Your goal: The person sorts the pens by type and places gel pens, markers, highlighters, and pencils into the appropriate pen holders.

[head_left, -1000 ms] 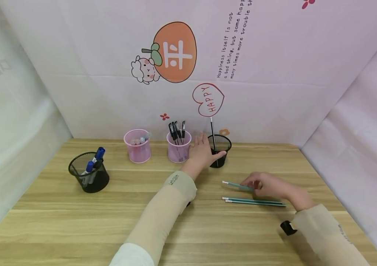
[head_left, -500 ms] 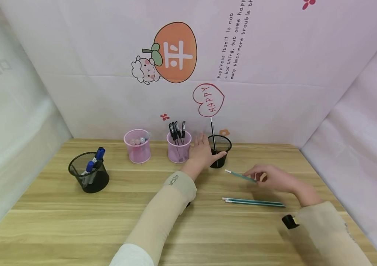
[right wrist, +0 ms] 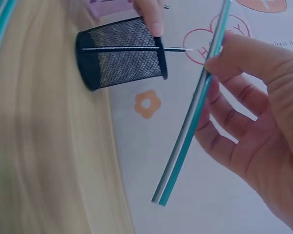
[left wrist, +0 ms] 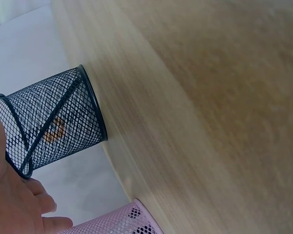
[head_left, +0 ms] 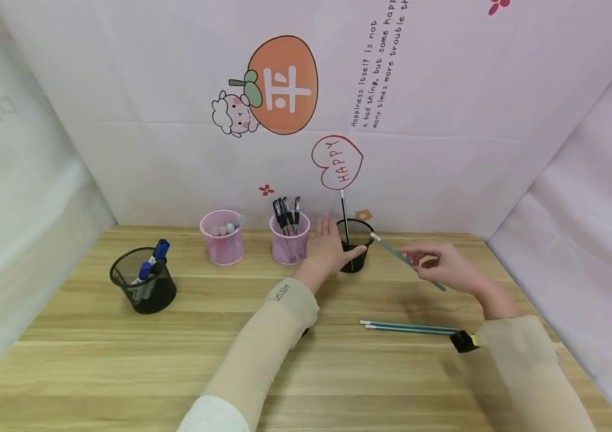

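My left hand (head_left: 324, 252) rests against a black mesh pen cup (head_left: 353, 264), its fingers straight along the left side and its thumb across the front near the rim. One dark pencil (head_left: 344, 210) stands leaning inside that cup. Above the table, to the right of the cup, my right hand (head_left: 443, 264) pinches a teal pencil (right wrist: 183, 134) between thumb and fingertips. The pencil slants, and its white eraser end overlaps the cup's right rim in the head view. Two more teal pencils (head_left: 405, 328) lie side by side on the table below the right hand.
Left of the black cup stands a pink mesh cup (head_left: 286, 249) of black pens. Another pink cup (head_left: 225, 249) holds several light-capped pens. Farther left is a black mesh cup (head_left: 157, 294) with blue-capped markers. A printed cloth (head_left: 435, 180) hangs behind the wooden table (head_left: 203, 354).
My right hand has lifted the teal pencil off the table and carried it up and away toward the black cup, tilting it. My left hand has stayed at the cup.
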Tool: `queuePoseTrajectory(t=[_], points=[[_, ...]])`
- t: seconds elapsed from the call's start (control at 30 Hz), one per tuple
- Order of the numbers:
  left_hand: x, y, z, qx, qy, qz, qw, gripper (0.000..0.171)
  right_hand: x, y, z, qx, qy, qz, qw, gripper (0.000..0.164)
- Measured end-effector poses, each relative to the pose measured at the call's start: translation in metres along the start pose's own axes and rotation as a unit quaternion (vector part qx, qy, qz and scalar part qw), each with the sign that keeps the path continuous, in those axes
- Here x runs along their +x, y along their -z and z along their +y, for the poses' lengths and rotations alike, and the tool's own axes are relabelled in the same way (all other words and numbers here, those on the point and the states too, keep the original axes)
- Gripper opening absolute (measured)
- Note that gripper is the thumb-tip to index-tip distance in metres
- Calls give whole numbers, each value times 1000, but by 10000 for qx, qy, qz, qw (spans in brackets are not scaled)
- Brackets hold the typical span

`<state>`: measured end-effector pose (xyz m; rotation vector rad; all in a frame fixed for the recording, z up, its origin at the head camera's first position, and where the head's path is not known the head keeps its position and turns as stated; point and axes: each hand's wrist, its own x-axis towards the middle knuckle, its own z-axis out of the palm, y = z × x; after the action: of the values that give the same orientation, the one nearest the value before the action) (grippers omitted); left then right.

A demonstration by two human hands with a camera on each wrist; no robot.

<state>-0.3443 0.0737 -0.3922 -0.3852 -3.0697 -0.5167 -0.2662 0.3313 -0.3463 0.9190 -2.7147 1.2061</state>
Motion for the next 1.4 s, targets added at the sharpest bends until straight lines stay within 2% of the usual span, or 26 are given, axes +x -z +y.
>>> queuePoseTrajectory(t=[0.3, 0.47, 0.6, 0.67, 0.8, 0.93, 1.03, 1.27, 1.4], points=[[-1, 1, -1, -35, -15, 52, 10000, 110, 23, -3, -3, 338, -244, 627, 9972, 41], [-2, 2, 1, -69, -10, 61, 10000, 110, 33, -6, -1, 540, -233, 924, 9940, 40], [-3, 2, 1, -45, -8, 33, 10000, 111, 39, -8, 1, 870, -185, 1284, 9877, 41], [-2, 2, 1, -63, -6, 22, 10000, 111, 42, -9, 1, 1137, -180, 1531, 9815, 42], [-2, 3, 0, -79, -5, -8, 10000, 111, 50, -14, 2, 1858, -133, 2128, 9592, 45], [-2, 2, 0, -101, 4, -26, 9999, 112, 58, -21, 2, 2716, 7, 2716, 9233, 49], [-1, 2, 0, -138, 2, -37, 9999, 111, 64, -27, 2, 3150, 54, 3019, 8998, 52], [-1, 2, 0, -64, 28, -41, 10000, 112, 81, -41, -1, 3604, -266, 3416, 8676, 49], [-2, 2, 1, -44, 44, -57, 10000, 111, 91, -45, -6, 3846, -386, 3679, 8457, 47]])
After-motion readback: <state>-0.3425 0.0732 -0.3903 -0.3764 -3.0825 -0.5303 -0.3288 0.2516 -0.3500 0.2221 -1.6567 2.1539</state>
